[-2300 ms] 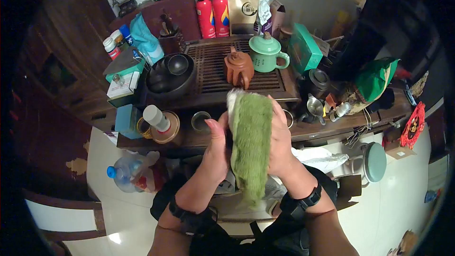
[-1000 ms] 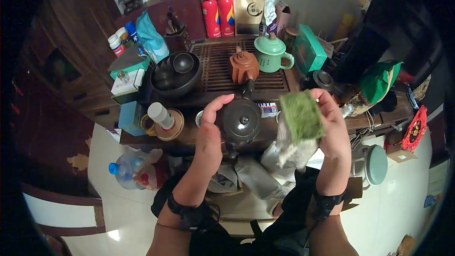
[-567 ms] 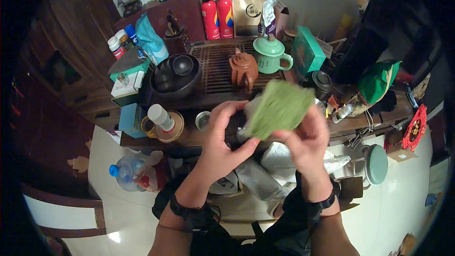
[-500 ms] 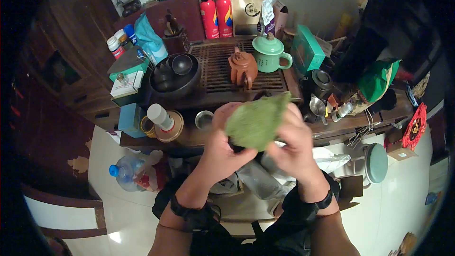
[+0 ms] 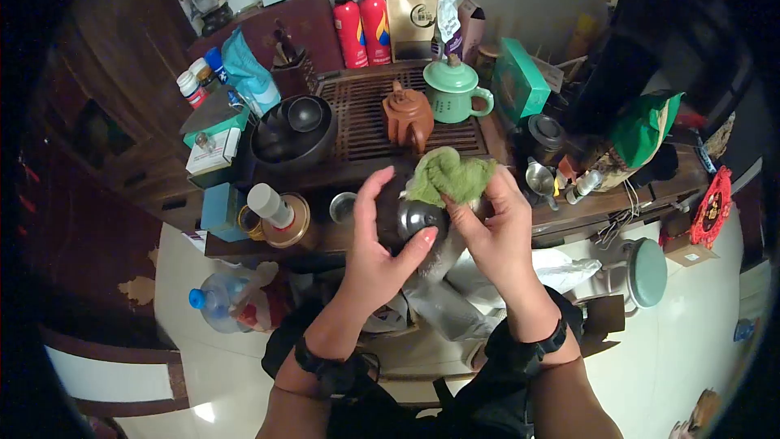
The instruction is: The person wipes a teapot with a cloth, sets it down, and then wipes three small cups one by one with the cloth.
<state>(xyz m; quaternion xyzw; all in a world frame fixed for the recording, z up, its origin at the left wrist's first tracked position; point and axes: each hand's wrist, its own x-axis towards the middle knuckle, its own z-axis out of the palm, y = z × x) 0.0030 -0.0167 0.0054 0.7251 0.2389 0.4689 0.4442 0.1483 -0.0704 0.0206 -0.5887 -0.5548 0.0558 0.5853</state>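
Observation:
In front of the tea table, my left hand (image 5: 375, 256) curves round a dark, shiny round vessel (image 5: 416, 218), its thumb pressed on the near side. The exact kind of vessel cannot be told. A green cloth (image 5: 452, 177) is bunched in my right hand (image 5: 501, 232), pinched between thumb and fingers. The cloth overlaps the vessel's upper right side and hides part of it. Just beyond the cloth, a reddish-brown clay teapot (image 5: 408, 118) stands on the slatted tea tray (image 5: 357, 132). Beside the teapot is a pale green lidded mug (image 5: 453, 102).
Dark bowls (image 5: 276, 146) are stacked at the left of the tray. A white-capped container (image 5: 270, 206) and a small metal cup (image 5: 344, 207) stand near the front edge. To the right are a metal strainer (image 5: 540, 179) and a green bag (image 5: 646, 130). Below sits a green-topped stool (image 5: 646, 276).
The green cloth, spread over the front of the vessel before, is now bunched up at its upper right. My left fingers have spread wider and the shiny vessel shows.

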